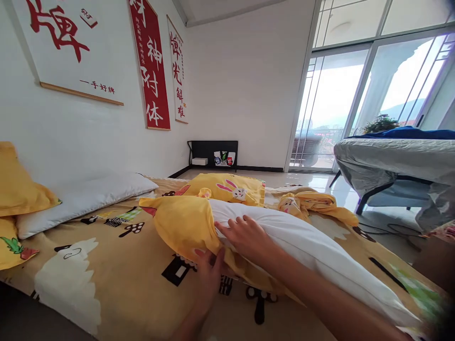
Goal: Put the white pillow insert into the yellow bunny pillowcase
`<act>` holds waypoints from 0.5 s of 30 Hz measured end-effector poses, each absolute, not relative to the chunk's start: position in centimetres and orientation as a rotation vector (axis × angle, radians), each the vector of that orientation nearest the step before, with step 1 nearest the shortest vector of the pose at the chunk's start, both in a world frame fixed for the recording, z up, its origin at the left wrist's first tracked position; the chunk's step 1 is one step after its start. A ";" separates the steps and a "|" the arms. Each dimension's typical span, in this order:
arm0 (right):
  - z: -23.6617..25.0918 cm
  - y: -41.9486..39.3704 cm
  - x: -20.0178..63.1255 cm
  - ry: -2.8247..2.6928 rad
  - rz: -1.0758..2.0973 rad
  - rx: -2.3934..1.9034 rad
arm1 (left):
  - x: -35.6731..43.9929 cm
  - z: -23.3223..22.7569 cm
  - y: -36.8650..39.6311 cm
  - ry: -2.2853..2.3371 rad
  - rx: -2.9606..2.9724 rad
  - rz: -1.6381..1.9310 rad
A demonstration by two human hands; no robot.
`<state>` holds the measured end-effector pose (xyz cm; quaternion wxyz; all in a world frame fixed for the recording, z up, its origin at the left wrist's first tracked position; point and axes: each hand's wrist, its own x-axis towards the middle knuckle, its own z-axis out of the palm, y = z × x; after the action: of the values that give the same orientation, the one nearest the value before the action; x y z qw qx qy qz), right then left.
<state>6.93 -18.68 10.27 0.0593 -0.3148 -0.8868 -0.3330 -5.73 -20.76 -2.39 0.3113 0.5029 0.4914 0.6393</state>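
A white pillow lies lengthwise on the bed, its far left end inside a yellow pillowcase. The case covers only that end, and some of its cloth runs along the pillow's near side. My left hand is closed on the near edge of the pillowcase opening, thumb against fingers. On top of the pillow rests my right hand, fingers apart, the index fingertip at the rim of the case. Its thumb is hidden.
Beyond lies a yellow rabbit-print pillow, with a bundled yellow cloth to its right. Another white pillow and yellow pillows are at left. A plastic-covered table stands right, near cables on the floor.
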 end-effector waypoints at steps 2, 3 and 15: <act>10.3 -18.2 7.0 -2.704 -0.946 -0.968 | -6.1 -3.1 -21.0 1.293 1.405 1.720; 10.2 -17.8 7.1 -2.723 -0.907 -0.957 | -6.2 -3.5 -21.2 1.297 1.448 1.729; 8.3 -16.4 4.7 -2.906 -0.236 -1.195 | -1.6 -2.0 -26.2 1.309 1.572 1.565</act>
<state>4.67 -16.39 8.27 -0.0044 -0.3792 -0.9222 -0.0750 -1.62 -26.16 -2.03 0.2791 0.5859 0.4881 0.5836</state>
